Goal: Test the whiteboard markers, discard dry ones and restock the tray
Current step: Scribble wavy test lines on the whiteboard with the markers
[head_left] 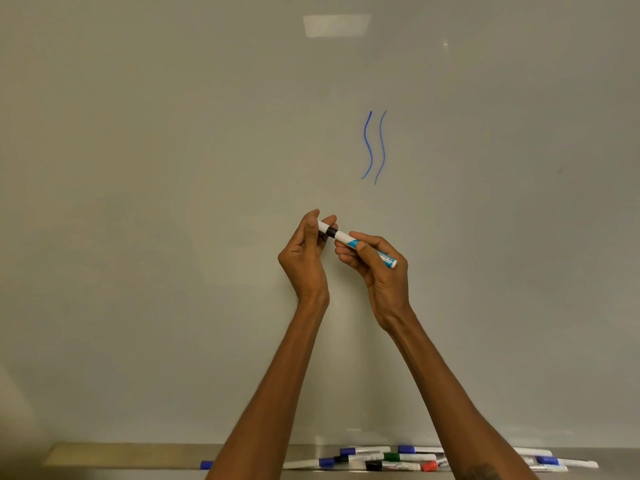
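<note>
Head: blue-streaked whiteboard (173, 202) above tray (138, 455)

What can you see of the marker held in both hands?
The marker has a white, plastic-looking barrel with a teal label and a black band near its upper-left end. It slants down to the right before the whiteboard. The left hand pinches the banded end; the right hand grips the labelled barrel. Its tip is hidden.

Left hand (304, 252), right hand (379, 271) — fingers (367, 238) curled
</note>
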